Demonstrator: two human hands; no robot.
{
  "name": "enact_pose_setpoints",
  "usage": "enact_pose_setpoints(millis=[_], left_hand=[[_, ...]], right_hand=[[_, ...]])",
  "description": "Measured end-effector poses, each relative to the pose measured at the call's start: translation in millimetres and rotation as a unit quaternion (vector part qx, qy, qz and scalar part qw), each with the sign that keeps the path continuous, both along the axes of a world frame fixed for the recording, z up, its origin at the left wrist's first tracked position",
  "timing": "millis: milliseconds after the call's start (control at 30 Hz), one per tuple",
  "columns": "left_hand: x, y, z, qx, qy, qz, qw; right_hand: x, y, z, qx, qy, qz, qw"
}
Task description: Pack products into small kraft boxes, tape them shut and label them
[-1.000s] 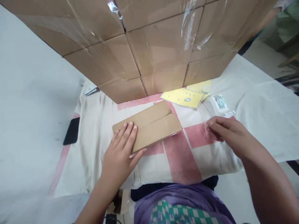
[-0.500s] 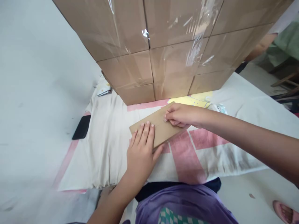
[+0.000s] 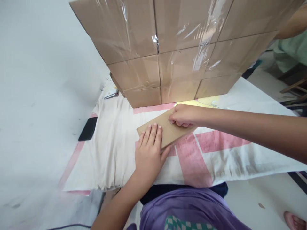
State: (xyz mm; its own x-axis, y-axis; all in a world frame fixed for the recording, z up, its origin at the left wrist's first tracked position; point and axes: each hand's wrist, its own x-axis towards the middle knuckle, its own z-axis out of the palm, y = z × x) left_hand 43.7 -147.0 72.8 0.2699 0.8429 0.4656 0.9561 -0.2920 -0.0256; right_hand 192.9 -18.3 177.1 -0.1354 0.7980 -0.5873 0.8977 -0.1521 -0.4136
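A small flat cardboard box point(image 3: 174, 133) lies on a white cloth with pink stripes point(image 3: 115, 150). My left hand point(image 3: 150, 153) rests flat on the box's near left end, fingers stretched out and thumb against its edge. My right hand point(image 3: 183, 115) reaches in from the right. It sits on the box's far end with its fingers curled and pinched against the top. What is under those fingertips is hidden.
A tall stack of cardboard boxes wrapped in clear film point(image 3: 179, 48) stands just behind the small box. A black phone point(image 3: 88, 128) lies at the cloth's left edge, and a yellow sheet point(image 3: 206, 103) is by the stack's foot. Another person's green garment point(image 3: 291, 51) shows at top right.
My right hand came in from the right, where it pinched a clear strip, and now presses on the box's far end. The left hand stayed flat on the box. The view shifted slightly.
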Motion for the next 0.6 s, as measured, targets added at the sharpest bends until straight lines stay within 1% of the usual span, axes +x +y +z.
enact_pose_setpoints(millis=[200,367,500,600], left_hand=[[1,1,0.1,0.005,0.008,-0.004,1.0],[0,0,0.5,0.004,0.006,-0.001,1.0],[0,1,0.6,0.003,0.004,-0.003,1.0],[0,2,0.4,0.001,0.004,-0.001,1.0]], right_hand=[[-8,-1,11.7,0.011,-0.075,0.056,0.996],[-15,7,11.3,0.015,-0.145,0.112,0.983],[-16,8,11.2,0.02,-0.173,0.139,0.975],[-13,4,14.9,0.031,-0.171,0.157,0.972]])
